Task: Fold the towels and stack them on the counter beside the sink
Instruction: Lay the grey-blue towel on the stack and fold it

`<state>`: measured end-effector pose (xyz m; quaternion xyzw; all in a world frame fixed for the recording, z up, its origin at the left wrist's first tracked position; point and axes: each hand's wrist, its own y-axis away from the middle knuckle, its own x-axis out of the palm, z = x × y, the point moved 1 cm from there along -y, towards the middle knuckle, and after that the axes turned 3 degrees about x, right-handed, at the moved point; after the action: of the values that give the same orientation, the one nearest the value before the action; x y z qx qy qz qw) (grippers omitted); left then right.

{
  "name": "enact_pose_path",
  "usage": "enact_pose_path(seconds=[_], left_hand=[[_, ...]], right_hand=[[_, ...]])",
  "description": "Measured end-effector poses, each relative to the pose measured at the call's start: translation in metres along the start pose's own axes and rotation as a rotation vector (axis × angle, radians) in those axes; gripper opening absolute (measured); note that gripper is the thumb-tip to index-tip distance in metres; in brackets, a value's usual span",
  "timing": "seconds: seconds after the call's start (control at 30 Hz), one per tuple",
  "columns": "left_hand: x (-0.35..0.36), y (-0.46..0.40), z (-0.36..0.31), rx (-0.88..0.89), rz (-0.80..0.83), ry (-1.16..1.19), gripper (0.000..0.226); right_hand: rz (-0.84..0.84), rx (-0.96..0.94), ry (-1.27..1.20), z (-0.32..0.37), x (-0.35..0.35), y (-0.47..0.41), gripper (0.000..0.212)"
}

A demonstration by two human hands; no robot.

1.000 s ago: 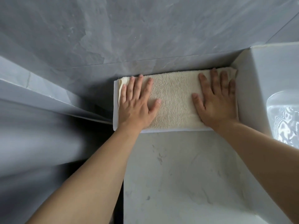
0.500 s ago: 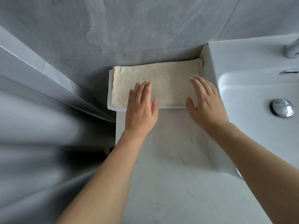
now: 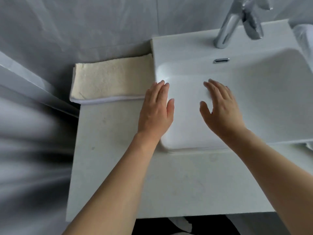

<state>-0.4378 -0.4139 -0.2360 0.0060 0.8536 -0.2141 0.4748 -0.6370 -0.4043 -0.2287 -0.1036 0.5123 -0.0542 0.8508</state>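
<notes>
A folded cream towel (image 3: 110, 78) lies on top of a folded white towel (image 3: 101, 101), whose edge shows beneath it. The stack sits at the back of the pale counter (image 3: 108, 150), against the grey wall and touching the left side of the white sink (image 3: 254, 102). My left hand (image 3: 156, 109) hovers flat with straight fingers over the sink's left rim, just right of the stack and apart from it. Over the basin, my right hand (image 3: 220, 109) is spread and holds nothing.
A chrome tap (image 3: 237, 22) stands at the back of the sink, with an overflow slot (image 3: 221, 60) below it. A pale blurred object (image 3: 303, 39) is at the far right edge. The counter ends on the left at a dark gap.
Both hands have lifted off the cream towel and moved right, toward the sink. My view has swung right, bringing the basin and tap into sight.
</notes>
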Motion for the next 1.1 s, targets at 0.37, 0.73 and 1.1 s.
enact_pose_path(seconds=[0.37,0.73,1.1], left_hand=[[0.072,-0.022,-0.123,-0.001,0.113,0.040,0.051],[0.185,-0.067,-0.298,0.030,-0.005,0.135,0.042],[0.296,-0.065,-0.432,-0.129,0.711,0.227,0.052]], right_hand=[[-0.008,0.044,0.032,-0.107,-0.069,0.014,0.052],[-0.127,0.134,0.023,-0.300,-0.192,0.024,0.046],[0.355,0.317,0.237,-0.450,-0.227,0.051,0.077]])
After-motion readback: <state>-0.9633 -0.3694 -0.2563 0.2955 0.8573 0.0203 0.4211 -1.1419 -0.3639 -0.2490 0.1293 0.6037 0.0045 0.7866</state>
